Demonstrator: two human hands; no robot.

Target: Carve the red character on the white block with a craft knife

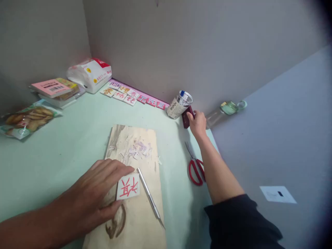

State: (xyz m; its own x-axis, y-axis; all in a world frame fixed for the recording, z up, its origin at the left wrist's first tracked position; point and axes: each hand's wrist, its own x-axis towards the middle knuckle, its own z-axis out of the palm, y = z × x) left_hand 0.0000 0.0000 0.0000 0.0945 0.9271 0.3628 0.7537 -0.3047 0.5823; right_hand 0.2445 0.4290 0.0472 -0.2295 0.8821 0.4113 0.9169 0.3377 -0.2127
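Note:
My left hand (106, 186) grips a small white square tile (128, 187) by its edges, between thumb and fingers. A red Chinese character is written on the tile. It is over a wooden board (153, 207), which bears pale and purple paper scraps (138, 150). Right of the tile, a silver craft knife (149, 193) lies on the board, blade toward me. Farther off, my right hand (198, 122) has its fingers on a dark red box (186, 119), closed about its right side. Close by the box stands a labelled glass jar (178, 105) with things in it.
Red-handled scissors (196, 171) lie below my right forearm. A bottle with a green lid (229, 108) is beside that hand. Several lettered tiles (129, 98) line the wall. At the left are a tissue pack (90, 74), stacked packets (53, 87) and a snack bag (28, 119).

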